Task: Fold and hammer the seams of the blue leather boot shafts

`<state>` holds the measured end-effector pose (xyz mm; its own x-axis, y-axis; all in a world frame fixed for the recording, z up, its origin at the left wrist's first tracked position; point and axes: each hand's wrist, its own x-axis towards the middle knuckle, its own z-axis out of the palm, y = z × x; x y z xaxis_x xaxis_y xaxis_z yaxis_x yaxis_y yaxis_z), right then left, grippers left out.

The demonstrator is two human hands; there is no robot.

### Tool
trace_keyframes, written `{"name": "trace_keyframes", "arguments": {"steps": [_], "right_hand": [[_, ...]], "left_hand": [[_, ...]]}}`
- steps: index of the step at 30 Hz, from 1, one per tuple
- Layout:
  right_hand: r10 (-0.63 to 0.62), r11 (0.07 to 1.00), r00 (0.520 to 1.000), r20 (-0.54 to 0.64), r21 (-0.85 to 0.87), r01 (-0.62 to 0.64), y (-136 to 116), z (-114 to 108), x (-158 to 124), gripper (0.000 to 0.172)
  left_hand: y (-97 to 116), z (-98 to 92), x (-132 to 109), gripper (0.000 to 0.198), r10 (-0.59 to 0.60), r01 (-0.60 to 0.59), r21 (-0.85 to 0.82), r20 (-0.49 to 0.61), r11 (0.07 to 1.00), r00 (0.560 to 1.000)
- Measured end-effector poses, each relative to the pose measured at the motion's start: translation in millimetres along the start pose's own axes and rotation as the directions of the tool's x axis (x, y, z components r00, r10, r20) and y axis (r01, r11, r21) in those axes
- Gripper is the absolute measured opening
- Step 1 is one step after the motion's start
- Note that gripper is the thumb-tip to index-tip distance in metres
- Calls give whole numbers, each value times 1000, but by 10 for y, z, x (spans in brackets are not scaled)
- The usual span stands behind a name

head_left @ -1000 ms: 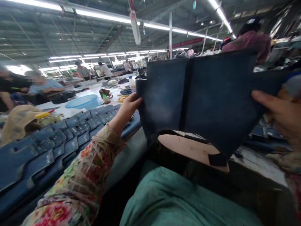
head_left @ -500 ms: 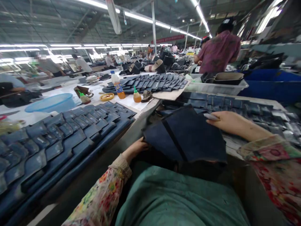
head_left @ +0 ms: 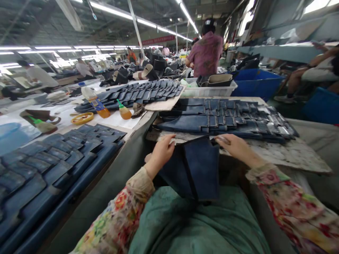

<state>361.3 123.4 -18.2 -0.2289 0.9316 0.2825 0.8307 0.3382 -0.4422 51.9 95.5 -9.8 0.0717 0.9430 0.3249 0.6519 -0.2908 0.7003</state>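
A dark blue leather-like panel [head_left: 205, 165] with a black strip down it hangs above my lap, over the green apron [head_left: 212, 225]. My left hand [head_left: 161, 154] pinches its upper left edge. At its upper right corner, the fingers of my right hand [head_left: 236, 147] are closed on the edge. Whether a small tool also sits in the right hand, I cannot tell. Just beyond my hands, overlapping dark blue panels [head_left: 190, 121] lie in rows on a worn board [head_left: 293, 151]. More such panels [head_left: 50, 173] are layered on the left table.
Across the left table stand a bottle of orange liquid [head_left: 95, 102], a green-tipped squeeze bottle [head_left: 124, 111], a yellow tape roll [head_left: 82, 118] and another stack of panels [head_left: 137, 93]. Ahead are a pale crate [head_left: 209, 91], a blue bin [head_left: 254, 83] and a person in a purple shirt [head_left: 206, 53].
The view has turned right. My left hand has moved up from the panel's lower left to its top edge. The panel now hangs more upright, with my hands closer together.
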Motion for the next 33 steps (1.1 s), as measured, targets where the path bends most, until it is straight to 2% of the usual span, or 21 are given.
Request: {"name": "trace_keyframes", "arguments": {"steps": [3,5,8,12,26,31,33], "right_hand": [[-145,988,989,-27,-47,144,-111,239,-155,24],[-170,985,982,-83,-51,166,-111,395,-383,23],[-167,985,976,-136,8,170,-81,543,-759,29],[-133,987,977,-167,71,146,-107,598,-986,35],[-117,981,980,-160,134,140,-148,555,-993,33],[-135,982,979,-150,109,152,-136,566,-992,36],[-144,983,978,-147,91,159,-129,570,-999,37]], "left_hand": [[263,422,-22,38,200,-222,219,118,950,973],[303,612,-126,42,220,-271,320,186,908,958],[249,746,-319,44,222,-320,374,281,871,934],[200,766,-449,44,257,-375,430,308,822,916],[202,726,-468,40,330,-467,464,347,753,878],[341,801,-435,29,309,-394,540,245,743,919],[422,858,-413,24,288,-377,578,243,724,926]]}}
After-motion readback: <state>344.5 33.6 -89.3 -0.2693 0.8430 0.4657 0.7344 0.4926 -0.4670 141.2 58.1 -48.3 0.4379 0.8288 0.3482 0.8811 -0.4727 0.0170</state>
